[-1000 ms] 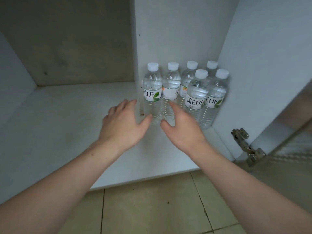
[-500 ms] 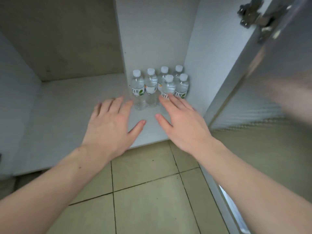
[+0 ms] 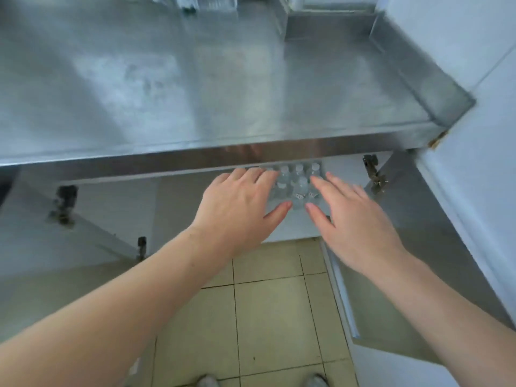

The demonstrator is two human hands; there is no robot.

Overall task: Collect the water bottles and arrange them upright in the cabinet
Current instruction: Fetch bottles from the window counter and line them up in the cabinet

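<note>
Both hands are empty, left hand [image 3: 237, 206] and right hand [image 3: 353, 219] spread flat with fingers straight, hovering apart in front of the open cabinet [image 3: 296, 229]. Between them the bottles [image 3: 300, 185] stand upright in a tight cluster on the shelf, tucked under the steel counter [image 3: 195, 79]. My worry: the pack sits close together near the doors [image 3: 413, 275], so a careless nudge or a swinging door could knock one over and topple its neighbours.
</note>
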